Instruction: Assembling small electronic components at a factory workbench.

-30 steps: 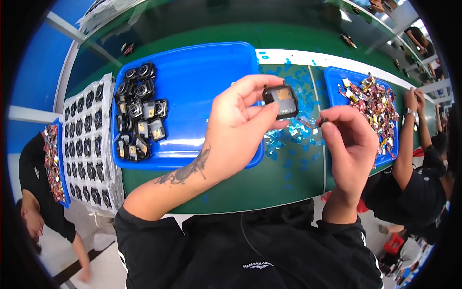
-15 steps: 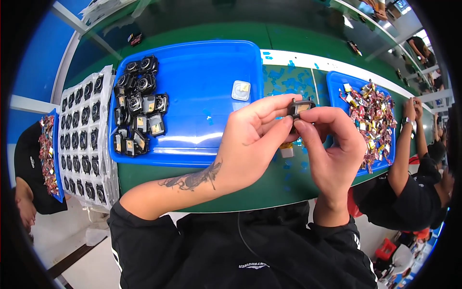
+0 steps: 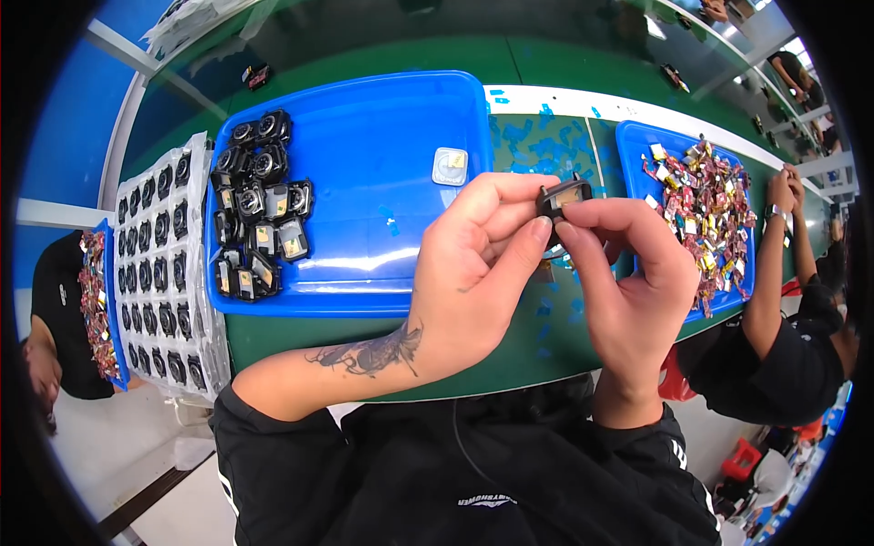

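Note:
My left hand (image 3: 482,264) and my right hand (image 3: 628,273) meet over the green table and pinch one small black square part (image 3: 563,197) between their fingertips. The part shows a bit of yellow on its face. Behind my left hand lies a big blue tray (image 3: 382,118) with a cluster of similar black parts (image 3: 255,205) at its left end and one pale square piece (image 3: 450,166) lying alone. A second blue tray (image 3: 637,146) to the right holds a heap of small colourful pieces (image 3: 706,205).
A clear blister sheet with rows of black parts (image 3: 159,273) hangs off the table's left side. Blue scraps (image 3: 537,146) litter the green table (image 3: 364,50) between the trays. One person's arms (image 3: 783,264) work at the right, another person (image 3: 55,318) sits at the left.
My hands have come together and down a little; the black part, held up by the left hand alone before, is now pinched by both. The pale square piece shows on the tray.

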{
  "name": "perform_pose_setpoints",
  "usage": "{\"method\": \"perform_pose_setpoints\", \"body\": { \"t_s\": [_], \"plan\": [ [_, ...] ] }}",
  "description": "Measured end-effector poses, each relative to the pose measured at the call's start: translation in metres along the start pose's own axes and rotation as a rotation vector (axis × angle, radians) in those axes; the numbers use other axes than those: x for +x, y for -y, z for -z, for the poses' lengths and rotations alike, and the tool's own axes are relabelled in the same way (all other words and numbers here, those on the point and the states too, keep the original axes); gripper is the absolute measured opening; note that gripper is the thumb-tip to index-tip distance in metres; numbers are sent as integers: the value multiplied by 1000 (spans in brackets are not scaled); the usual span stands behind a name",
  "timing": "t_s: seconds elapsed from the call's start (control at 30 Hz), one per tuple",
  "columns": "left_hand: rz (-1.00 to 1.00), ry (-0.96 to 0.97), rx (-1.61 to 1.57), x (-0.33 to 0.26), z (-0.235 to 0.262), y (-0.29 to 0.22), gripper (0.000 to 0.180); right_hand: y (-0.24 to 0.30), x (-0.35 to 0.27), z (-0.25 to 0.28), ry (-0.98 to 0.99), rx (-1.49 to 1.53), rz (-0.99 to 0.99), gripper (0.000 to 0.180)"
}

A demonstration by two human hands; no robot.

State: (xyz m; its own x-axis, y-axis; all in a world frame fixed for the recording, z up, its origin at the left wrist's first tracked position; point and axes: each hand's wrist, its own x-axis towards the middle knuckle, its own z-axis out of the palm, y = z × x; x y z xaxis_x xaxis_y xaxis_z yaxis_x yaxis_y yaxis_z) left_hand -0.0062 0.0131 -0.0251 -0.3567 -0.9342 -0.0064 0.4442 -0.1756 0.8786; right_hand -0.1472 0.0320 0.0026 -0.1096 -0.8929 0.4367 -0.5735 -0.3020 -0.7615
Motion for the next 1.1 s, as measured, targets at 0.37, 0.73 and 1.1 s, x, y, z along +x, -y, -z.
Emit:
{"method": "perform_pose_setpoints", "body": {
  "t_s": [0.37,0.73,1.1],
  "plan": [
    [-17,44,-5,-2,1,1,27,-3,2,3,68,8,31,13],
    [-25,69,-48,-1,3,4,27,-4,1,0,43,-22,41,12],
    [-117,153,-20,-3,4,7,31,1,4,8,36,-234,147,14]
  ]
}}
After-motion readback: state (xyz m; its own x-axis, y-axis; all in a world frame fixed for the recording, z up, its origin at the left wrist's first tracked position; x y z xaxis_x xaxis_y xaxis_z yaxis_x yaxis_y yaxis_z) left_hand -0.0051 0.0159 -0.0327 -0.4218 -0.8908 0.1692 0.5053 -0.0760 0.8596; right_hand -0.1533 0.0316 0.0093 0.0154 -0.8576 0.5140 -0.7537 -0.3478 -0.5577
